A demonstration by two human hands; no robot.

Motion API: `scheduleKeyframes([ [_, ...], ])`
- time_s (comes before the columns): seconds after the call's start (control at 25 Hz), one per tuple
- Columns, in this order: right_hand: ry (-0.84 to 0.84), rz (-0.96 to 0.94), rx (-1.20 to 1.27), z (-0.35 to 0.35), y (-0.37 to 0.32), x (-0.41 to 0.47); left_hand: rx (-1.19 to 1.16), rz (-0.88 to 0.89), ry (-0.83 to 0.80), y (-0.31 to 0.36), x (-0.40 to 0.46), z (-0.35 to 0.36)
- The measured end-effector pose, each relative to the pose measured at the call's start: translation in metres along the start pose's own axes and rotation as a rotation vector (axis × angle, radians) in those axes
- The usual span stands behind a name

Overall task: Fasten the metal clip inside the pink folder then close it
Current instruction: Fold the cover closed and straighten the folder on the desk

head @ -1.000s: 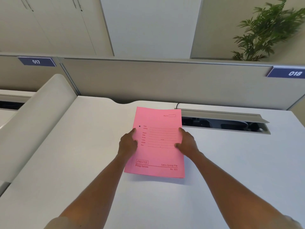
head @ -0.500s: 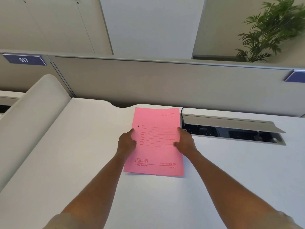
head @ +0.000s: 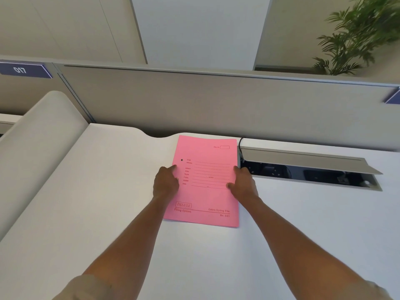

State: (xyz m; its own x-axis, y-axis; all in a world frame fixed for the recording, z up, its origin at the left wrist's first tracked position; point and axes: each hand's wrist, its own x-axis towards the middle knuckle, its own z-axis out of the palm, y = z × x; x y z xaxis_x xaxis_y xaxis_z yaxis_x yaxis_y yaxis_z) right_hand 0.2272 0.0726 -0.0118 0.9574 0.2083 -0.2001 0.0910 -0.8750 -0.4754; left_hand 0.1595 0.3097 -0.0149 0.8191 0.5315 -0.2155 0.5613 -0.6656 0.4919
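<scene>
Head view. Pink folder (head: pixel 205 180) lies closed and flat on the white desk (head: pixel 108 191), straight ahead of the person, its long axis running away from the body toward the grey partition (head: pixel 216 105). The left hand (head: pixel 165 184) rests on the folder's left long edge, fingers curled, index tip touching the cover; the right hand (head: pixel 243 182) grips the right long edge, thumb on top of the cover and fingers hidden beneath or beside it. The hands are apart, one on each side, about equally near. The metal clip is not visible; presumably it sits inside. Since the cover is shut, opening would likely start from the right edge. Printed text reads "DELUXE Filing System", "Cobra Spring File", a file-number box; a partition tag (head: pixel 23 70) reads "017". An open cable tray (head: pixel 309 172) lies just beside the folder's right.
</scene>
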Motion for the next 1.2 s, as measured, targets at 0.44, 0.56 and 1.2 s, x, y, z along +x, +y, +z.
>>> scheduleKeyframes([
  [0.44,0.078,0.048,0.014,0.007,-0.006,-0.003,0.036,-0.013,0.026,0.005,-0.007,-0.004],
  [0.56,0.267,-0.007,-0.065,0.014,-0.011,-0.004,0.049,0.124,0.079,0.018,-0.013,0.001],
  [1.2,-0.018,-0.241,-0.227,0.063,-0.013,-0.008,0.342,0.471,-0.098,0.018,-0.019,0.064],
])
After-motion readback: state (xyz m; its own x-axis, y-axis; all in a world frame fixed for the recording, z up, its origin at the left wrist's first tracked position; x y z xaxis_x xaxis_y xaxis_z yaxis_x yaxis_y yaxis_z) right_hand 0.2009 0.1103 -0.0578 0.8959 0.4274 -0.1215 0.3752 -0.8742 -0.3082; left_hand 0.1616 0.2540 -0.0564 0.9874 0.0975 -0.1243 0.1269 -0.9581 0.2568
